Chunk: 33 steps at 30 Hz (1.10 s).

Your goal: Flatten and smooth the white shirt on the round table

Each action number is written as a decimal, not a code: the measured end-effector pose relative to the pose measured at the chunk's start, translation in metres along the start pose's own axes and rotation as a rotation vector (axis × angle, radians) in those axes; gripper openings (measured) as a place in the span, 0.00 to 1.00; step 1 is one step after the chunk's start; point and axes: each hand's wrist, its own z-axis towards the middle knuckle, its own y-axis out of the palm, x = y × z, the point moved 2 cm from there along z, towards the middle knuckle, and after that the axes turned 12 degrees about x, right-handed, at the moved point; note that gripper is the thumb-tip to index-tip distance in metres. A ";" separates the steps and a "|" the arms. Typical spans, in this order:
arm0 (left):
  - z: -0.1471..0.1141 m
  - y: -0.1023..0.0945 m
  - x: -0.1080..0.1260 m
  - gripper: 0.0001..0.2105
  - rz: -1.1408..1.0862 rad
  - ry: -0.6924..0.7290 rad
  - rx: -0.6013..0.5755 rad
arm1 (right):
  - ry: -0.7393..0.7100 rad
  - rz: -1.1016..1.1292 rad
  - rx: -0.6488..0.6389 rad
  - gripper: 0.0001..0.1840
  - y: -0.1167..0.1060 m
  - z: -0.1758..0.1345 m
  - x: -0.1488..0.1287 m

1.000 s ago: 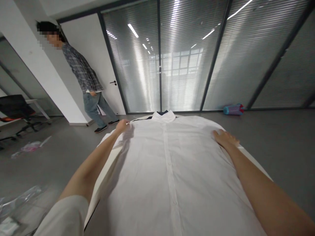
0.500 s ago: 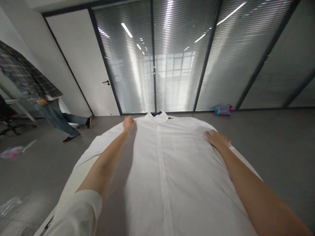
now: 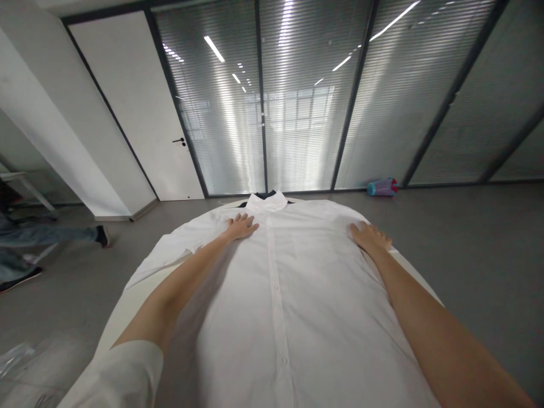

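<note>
A white button-up shirt (image 3: 323, 289) lies front side up and spread out over a pale table (image 3: 142, 294), its collar at the far edge. My left hand (image 3: 241, 226) rests flat on the shirt just left of the collar, fingers spread. On the other side, my right hand (image 3: 372, 238) lies on the shirt near the right shoulder, with its fingers apart. The button placket runs down the middle between my arms. Something dark shows inside the collar.
Beyond the table stand a glass wall with blinds (image 3: 297, 124) and a white door (image 3: 140, 107). A blue and pink basket-like object (image 3: 382, 187) lies on the floor by the glass. At the left edge, a person's legs (image 3: 46, 235) show; clear plastic (image 3: 16, 358) lies on the floor.
My left hand has let go of the shirt's left shoulder and moved right, opening flat near the collar. My right hand stays on the shirt. The person at left has moved mostly out of view.
</note>
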 end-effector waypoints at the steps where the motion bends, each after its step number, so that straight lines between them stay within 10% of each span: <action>1: -0.002 0.003 0.000 0.30 -0.004 -0.005 -0.024 | -0.002 0.001 0.001 0.37 0.001 0.001 0.000; 12: -0.026 -0.005 -0.002 0.35 -0.012 0.002 -0.133 | -0.005 -0.043 0.054 0.31 -0.014 -0.001 -0.012; 16: -0.029 -0.013 -0.009 0.34 -0.068 0.039 -0.139 | -0.387 0.024 0.215 0.30 -0.034 -0.025 -0.068; 21: -0.040 -0.035 -0.047 0.32 -0.018 -0.064 -0.048 | -0.754 0.031 0.062 0.36 -0.006 -0.080 -0.125; 28: -0.077 -0.041 -0.106 0.28 0.001 -0.107 -0.050 | -0.687 -0.096 -0.102 0.39 0.016 -0.079 -0.111; 33: -0.077 -0.046 -0.080 0.26 0.064 -0.157 0.031 | -0.694 -0.122 -0.070 0.39 0.015 -0.074 -0.107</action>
